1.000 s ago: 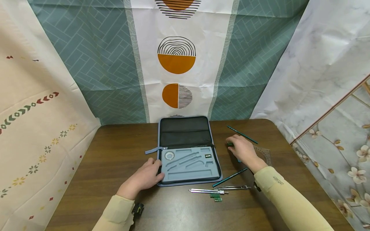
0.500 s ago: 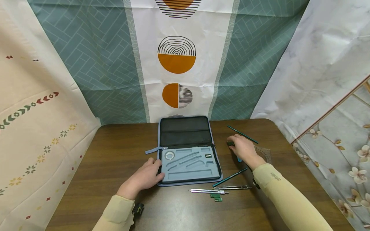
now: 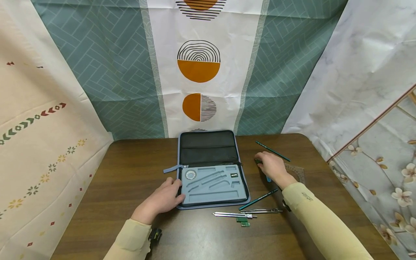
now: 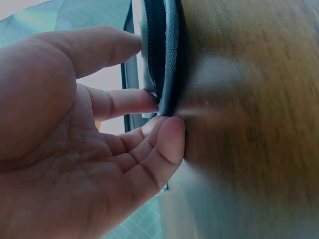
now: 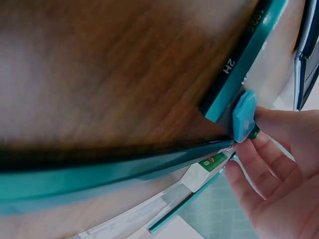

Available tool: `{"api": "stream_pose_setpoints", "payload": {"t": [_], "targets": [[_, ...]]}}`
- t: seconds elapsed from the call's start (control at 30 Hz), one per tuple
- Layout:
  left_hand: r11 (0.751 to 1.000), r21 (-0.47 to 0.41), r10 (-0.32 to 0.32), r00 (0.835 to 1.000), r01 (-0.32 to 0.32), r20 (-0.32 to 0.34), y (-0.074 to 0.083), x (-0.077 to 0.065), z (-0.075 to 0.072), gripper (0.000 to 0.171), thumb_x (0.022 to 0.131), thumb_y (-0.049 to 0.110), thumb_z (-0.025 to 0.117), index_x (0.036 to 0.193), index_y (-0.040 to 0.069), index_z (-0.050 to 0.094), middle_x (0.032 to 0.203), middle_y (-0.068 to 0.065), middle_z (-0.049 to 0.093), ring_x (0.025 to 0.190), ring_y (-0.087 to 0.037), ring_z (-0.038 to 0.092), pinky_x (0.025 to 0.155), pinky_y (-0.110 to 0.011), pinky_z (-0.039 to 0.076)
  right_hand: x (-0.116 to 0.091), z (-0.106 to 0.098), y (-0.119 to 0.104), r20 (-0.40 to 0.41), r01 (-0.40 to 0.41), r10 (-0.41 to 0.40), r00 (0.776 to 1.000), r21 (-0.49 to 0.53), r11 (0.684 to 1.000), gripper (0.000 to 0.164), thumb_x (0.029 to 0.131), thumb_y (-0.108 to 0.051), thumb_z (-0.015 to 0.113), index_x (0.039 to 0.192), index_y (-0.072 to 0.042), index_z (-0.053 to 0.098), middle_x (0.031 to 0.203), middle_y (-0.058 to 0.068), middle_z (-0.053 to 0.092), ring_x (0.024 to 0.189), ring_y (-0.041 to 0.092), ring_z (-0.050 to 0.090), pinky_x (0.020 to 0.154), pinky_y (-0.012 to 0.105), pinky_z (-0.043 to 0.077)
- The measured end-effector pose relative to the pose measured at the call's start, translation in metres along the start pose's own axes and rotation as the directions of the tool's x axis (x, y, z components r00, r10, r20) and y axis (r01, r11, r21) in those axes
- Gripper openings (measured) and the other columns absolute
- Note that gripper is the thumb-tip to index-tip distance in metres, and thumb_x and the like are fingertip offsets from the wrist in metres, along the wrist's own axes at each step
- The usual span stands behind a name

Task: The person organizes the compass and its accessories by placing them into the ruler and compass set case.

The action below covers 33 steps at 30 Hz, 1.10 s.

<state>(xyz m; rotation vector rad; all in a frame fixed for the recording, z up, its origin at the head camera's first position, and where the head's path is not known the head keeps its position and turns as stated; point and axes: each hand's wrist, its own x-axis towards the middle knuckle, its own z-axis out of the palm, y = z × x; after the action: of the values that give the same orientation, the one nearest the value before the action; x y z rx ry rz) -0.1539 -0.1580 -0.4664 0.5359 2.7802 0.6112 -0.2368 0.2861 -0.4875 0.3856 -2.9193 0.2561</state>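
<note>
An open zip case [image 3: 208, 141] with a pale blue moulded tray [image 3: 208, 199] lies at the table's middle. My left hand [image 3: 164, 196] rests at its left edge; in the left wrist view the thumb and index fingertip touch the zipped rim [image 4: 170, 50], and the other fingers curl down beside it. On the right, my right hand [image 3: 273, 168] pinches a small dark green piece [image 5: 254, 133], mostly hidden behind a blue plastic piece [image 5: 243, 117]; I cannot tell what kind it is. A teal 2H pencil [image 5: 244, 55] lies close by, as does a white-and-green block [image 5: 197, 177].
A teal pencil [image 3: 273, 151] lies beyond the right hand, and a clear protractor-like sheet [image 3: 297, 174] beside it. Nearer are another pencil [image 3: 258, 199], metal compass-like tools [image 3: 227, 215] and small green pieces [image 3: 243, 219]. A white dial [image 3: 190, 175] and a sharpener [image 3: 234, 175] sit in the tray.
My right hand has shifted only slightly, and the green piece at its fingertips shows darker than before. The left hand and the case have stayed put.
</note>
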Motion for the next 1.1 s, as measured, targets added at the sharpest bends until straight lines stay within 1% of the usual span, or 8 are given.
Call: {"api": "stream_pose_setpoints", "payload": {"t": [0.27,0.47,0.57,0.63,0.77,0.87,0.97,1.1], "targets": [[1.000,-0.006,-0.006,1.000,0.006,0.001,0.000,0.000,0.000,0.037,0.106,0.020,0.072,0.135,-0.001,0.062,0.114,-0.015,0.053,0.097,-0.027,0.051,0.087,-0.049,0.050,0.001,0.003,0.001,-0.010,0.013,-0.013,1.000,0.003,1.000,0.031,0.095,-0.002,0.086,0.124,-0.008,0.078,0.116,0.011,0.077,0.105,0.034,0.075,0.085,0.054,0.060],[1.000,-0.012,-0.006,1.000,0.006,0.006,0.000,-0.001,-0.001,0.036,0.106,0.019,0.072,0.134,-0.001,0.062,0.113,-0.015,0.052,0.096,-0.026,0.050,0.085,-0.048,0.049,0.000,0.004,-0.001,-0.068,0.063,-0.061,0.996,0.019,0.998,0.032,0.096,0.001,0.084,0.126,-0.007,0.076,0.117,0.011,0.075,0.104,0.034,0.075,0.083,0.054,0.061],[1.000,-0.012,-0.007,1.000,0.007,0.010,0.001,-0.001,-0.001,0.036,0.106,0.019,0.072,0.134,-0.001,0.062,0.114,-0.015,0.052,0.096,-0.026,0.050,0.085,-0.048,0.049,-0.001,0.003,-0.004,-0.113,0.095,-0.091,0.989,0.024,0.995,0.033,0.096,0.003,0.083,0.127,-0.006,0.075,0.114,0.012,0.074,0.097,0.034,0.075,0.077,0.052,0.060],[1.000,-0.011,-0.007,1.000,0.007,0.011,0.001,-0.001,-0.001,0.037,0.106,0.019,0.072,0.135,-0.001,0.062,0.115,-0.015,0.053,0.097,-0.027,0.051,0.085,-0.048,0.050,-0.002,0.000,-0.006,-0.138,0.109,-0.104,0.985,0.027,0.994,0.034,0.096,0.003,0.082,0.128,-0.006,0.074,0.113,0.013,0.073,0.089,0.034,0.073,0.070,0.051,0.059],[1.000,-0.011,-0.004,1.000,0.004,0.010,0.001,-0.001,-0.002,0.037,0.106,0.020,0.072,0.135,-0.002,0.061,0.117,-0.017,0.054,0.098,-0.027,0.052,0.086,-0.049,0.050,-0.005,-0.006,-0.013,-0.164,0.135,-0.128,0.978,0.033,0.990,0.034,0.097,0.003,0.081,0.128,-0.006,0.073,0.112,0.013,0.071,0.074,0.031,0.068,0.060,0.046,0.055],[1.000,-0.011,-0.002,1.000,0.002,0.007,0.001,-0.001,-0.002,0.038,0.106,0.020,0.072,0.136,-0.002,0.061,0.119,-0.018,0.055,0.099,-0.028,0.052,0.088,-0.050,0.051,-0.007,-0.010,-0.017,-0.186,0.169,-0.160,0.969,0.032,0.985,0.032,0.097,0.004,0.081,0.126,-0.007,0.072,0.111,0.012,0.071,0.070,0.030,0.067,0.056,0.044,0.052],[1.000,-0.009,-0.001,1.000,0.001,0.007,0.001,-0.001,-0.001,0.038,0.107,0.020,0.071,0.136,-0.002,0.061,0.120,-0.018,0.055,0.100,-0.028,0.052,0.088,-0.050,0.051,-0.010,-0.012,-0.020,-0.204,0.203,-0.194,0.960,0.023,0.979,0.029,0.096,0.003,0.082,0.121,-0.007,0.070,0.109,0.009,0.072,0.073,0.027,0.069,0.055,0.042,0.052],[1.000,-0.006,0.010,1.000,-0.010,0.002,0.001,-0.001,-0.002,0.037,0.106,0.019,0.071,0.135,-0.002,0.061,0.118,-0.018,0.055,0.100,-0.028,0.053,0.089,-0.051,0.051,-0.014,-0.014,-0.023,-0.203,0.228,-0.220,0.954,0.018,0.973,0.026,0.096,0.002,0.083,0.114,-0.009,0.067,0.106,0.007,0.072,0.069,0.023,0.067,0.053,0.039,0.050]]}}
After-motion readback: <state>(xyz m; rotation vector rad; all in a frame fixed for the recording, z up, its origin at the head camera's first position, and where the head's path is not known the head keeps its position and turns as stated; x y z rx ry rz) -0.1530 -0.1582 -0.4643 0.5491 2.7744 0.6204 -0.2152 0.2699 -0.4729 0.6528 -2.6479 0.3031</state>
